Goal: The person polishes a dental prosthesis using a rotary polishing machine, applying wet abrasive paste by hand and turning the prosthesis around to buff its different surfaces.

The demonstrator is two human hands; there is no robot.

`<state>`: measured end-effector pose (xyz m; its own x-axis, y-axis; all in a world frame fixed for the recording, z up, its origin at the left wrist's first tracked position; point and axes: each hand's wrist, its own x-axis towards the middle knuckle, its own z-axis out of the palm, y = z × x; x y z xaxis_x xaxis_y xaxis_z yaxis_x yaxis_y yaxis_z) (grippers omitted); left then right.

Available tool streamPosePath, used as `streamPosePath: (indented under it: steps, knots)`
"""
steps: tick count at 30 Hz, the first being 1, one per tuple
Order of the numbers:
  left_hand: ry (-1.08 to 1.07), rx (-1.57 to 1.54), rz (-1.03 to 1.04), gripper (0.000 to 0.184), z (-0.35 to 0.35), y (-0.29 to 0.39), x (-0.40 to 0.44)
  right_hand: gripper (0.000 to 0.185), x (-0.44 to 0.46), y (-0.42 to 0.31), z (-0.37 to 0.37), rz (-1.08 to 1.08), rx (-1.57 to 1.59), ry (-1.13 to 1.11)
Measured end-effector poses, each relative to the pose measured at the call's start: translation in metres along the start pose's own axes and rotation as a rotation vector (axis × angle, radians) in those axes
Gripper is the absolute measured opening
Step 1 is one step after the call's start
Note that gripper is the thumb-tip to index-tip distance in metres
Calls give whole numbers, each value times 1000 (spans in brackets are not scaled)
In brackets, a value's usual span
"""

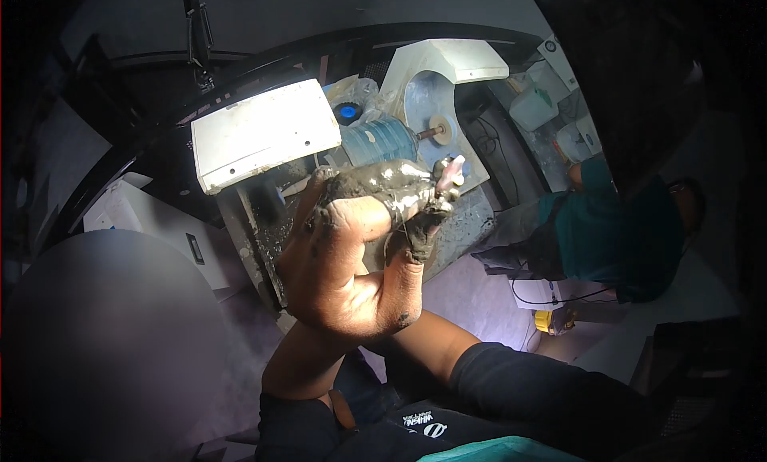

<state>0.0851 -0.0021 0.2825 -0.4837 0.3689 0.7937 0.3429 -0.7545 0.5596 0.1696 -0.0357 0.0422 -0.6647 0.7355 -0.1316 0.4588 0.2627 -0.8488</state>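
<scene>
My left hand (343, 270) is raised in the middle of the view, its fingers curled and its fingertips and thumb tip smeared with wet grey paste. They close on a small pinkish and pale piece (452, 174), partly coated in the same paste; its exact shape is unclear. Paste-covered fingers (375, 182) lie just above, and I cannot tell which hand they belong to. My right forearm (439, 342) runs up behind the left hand, which hides most of my right hand.
Behind the hands are a white machine cover (268, 134), a clear blue bottle (379, 140) on its side and a white hood (463, 60) over a pale wheel (442, 130). A co-worker in a teal top (611, 230) is at the right. A rounded blurred shape (112, 342) fills the lower left.
</scene>
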Motion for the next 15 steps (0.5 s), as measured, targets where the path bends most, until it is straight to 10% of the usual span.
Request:
streamPosePath:
  steps: [15]
  knots:
    - [-121,-86,-91,13,-3,6,-6,37,48,17,-12,-51,34,89]
